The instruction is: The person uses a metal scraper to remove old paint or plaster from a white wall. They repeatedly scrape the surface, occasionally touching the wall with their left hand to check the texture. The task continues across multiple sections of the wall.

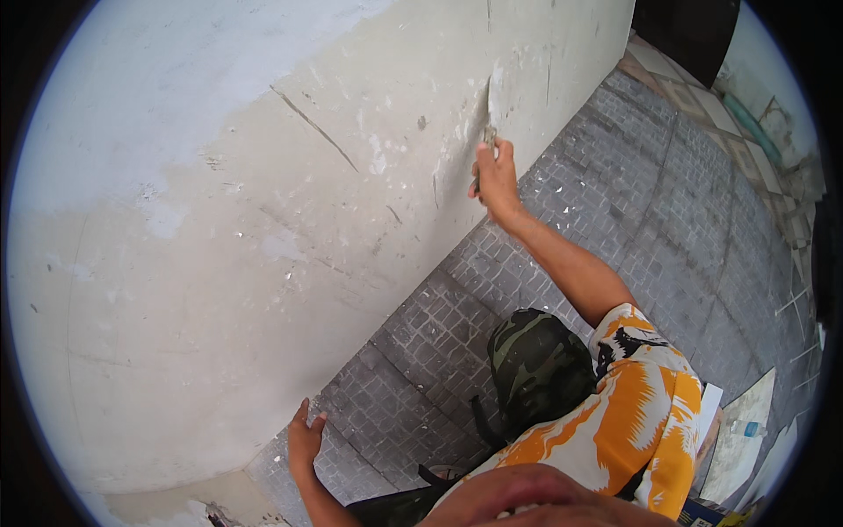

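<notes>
Now, the scraper (488,132): we hold it up against the wall (219,263), blade pointing up and seen edge-on, in a patch where the pale coat is already chipped and scratched.
Right hand (497,180): fingers are wrapped tight around the scraper's handle, knuckles toward us, the heel of the hand close to the plaster.
Right arm: it is stretched almost straight, up and away from our orange-and-white sleeve (645,400), wrist slightly bent toward the wall.
Left hand (303,442): it is empty, fingers spread, resting on the wall's lowest part just above the floor, forearm rising from the lower edge.
What could go wrong: at such a long reach we judge the blade could skid off a hard spot, gouging the plaster or dragging our knuckles along it. Loosened chips may fall toward our face, and the propping hand could slip on dust.
Floor (632,220): grey small-block paving, sprinkled with white flakes along the wall's foot.
Camouflage cloth (537,369): a rounded bulge just beside the sleeve; we cannot tell what it is.
Farther off: pale sheets (745,426) and a small clear bottle (748,429) lie at lower right.
</notes>
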Action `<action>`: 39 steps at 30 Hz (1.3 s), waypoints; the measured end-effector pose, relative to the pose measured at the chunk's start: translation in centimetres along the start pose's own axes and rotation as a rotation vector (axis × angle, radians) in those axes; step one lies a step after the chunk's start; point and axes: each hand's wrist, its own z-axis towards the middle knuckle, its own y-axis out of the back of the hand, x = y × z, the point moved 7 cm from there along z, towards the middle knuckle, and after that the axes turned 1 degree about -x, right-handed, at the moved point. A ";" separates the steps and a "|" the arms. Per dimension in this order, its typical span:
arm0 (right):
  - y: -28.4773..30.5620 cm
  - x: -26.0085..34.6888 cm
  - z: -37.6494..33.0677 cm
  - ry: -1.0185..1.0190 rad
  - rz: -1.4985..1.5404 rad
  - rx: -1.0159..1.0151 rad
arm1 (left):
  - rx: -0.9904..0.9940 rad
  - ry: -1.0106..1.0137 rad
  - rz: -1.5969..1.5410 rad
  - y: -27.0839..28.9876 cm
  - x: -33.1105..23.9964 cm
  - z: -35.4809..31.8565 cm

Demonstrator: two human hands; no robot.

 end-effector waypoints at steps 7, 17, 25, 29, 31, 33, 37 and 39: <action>1.7 -0.3 1.8 -0.031 -0.070 -0.001 | 0.116 0.070 -0.028 -0.9 0.3 0.5; 3.6 -2.4 6.8 0.073 -0.139 -0.001 | 0.188 0.033 0.051 -3.2 -1.0 1.4; 0.3 13.6 2.6 0.585 -0.210 -0.004 | 0.167 0.038 -0.071 -2.2 -1.5 0.4; -1.9 4.7 -5.0 0.805 -0.580 0.056 | 0.129 -0.025 0.101 -1.7 -2.2 0.5; -3.3 3.2 -8.3 0.917 -0.581 0.127 | 0.163 -0.013 0.165 -1.9 -2.6 0.7; -5.5 3.8 -7.7 0.703 -0.582 0.186 | 0.207 -0.020 0.065 -2.1 -3.3 0.5; -6.9 10.3 -7.0 0.650 -0.485 0.062 | 0.251 -0.064 -0.004 -1.3 -4.5 -0.9; -7.3 5.4 -9.9 0.758 -0.649 0.144 | 0.223 -0.023 0.091 -0.2 -4.4 -1.8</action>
